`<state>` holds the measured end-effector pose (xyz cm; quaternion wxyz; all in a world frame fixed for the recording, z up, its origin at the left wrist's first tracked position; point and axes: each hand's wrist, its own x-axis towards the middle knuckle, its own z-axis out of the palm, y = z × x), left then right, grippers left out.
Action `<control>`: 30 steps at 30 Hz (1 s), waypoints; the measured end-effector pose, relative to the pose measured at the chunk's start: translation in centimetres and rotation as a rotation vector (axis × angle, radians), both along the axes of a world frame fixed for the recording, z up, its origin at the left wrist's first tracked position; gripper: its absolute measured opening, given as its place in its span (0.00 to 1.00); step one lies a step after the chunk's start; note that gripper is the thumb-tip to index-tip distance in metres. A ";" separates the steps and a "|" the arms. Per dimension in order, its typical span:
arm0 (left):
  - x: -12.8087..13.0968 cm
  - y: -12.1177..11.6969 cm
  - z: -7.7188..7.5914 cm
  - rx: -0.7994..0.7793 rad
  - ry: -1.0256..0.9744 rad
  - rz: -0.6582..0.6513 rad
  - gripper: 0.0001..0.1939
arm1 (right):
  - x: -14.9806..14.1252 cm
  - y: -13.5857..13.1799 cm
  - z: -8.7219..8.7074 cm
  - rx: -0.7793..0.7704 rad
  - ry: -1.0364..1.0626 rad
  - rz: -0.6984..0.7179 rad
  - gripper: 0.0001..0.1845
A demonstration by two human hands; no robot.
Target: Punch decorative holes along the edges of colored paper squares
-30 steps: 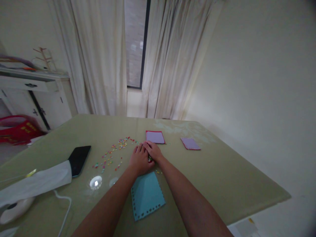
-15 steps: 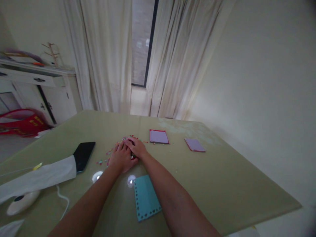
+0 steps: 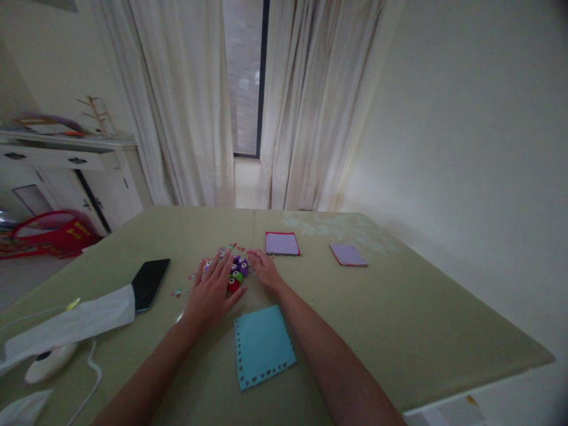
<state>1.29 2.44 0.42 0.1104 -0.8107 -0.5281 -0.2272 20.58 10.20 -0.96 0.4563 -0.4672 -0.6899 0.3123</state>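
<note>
A cluster of small purple, green and red balls with eye-like dots [image 3: 236, 274] lies at the middle of the table. Over its left part rests my left hand [image 3: 213, 291], fingers spread and thumb stretched toward the red ball. My right hand [image 3: 265, 270] is at the right side of the cluster, its fingers loosely extended and apart from the left hand. Tiny colourful bits [image 3: 178, 293] are scattered on the table around the cluster. Between my forearms lies a light blue sheet with a row of cut-out shapes along its edges [image 3: 265, 346].
Two lilac pads with red edges, one at the back middle [image 3: 283, 244] and one farther right [image 3: 348, 255], lie on the green table [image 3: 377, 319]. To the left are a black tablet-like device [image 3: 151, 283], white paper [image 3: 71, 325], a white rounded device [image 3: 51, 362] and a cable.
My hands, earlier stacked over the cluster, have separated; the right hand has moved to the right, uncovering the coloured balls. The view has shifted slightly.
</note>
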 end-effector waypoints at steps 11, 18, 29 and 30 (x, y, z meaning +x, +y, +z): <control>1.8 -8.7 0.5 -0.326 -0.039 -0.537 0.28 | 1.0 -4.6 0.9 0.352 -0.470 0.296 0.21; 1.8 -7.8 -0.7 -0.376 -0.064 -0.450 0.24 | 1.4 -5.0 0.7 0.355 -0.511 0.175 0.14; 6.1 -2.1 1.1 -0.479 0.011 -0.334 0.21 | 12.0 -7.1 0.8 0.084 -0.341 -0.033 0.15; 6.5 -1.6 0.9 -0.469 0.002 -0.327 0.22 | 12.6 -7.4 0.7 0.060 -0.303 -0.044 0.15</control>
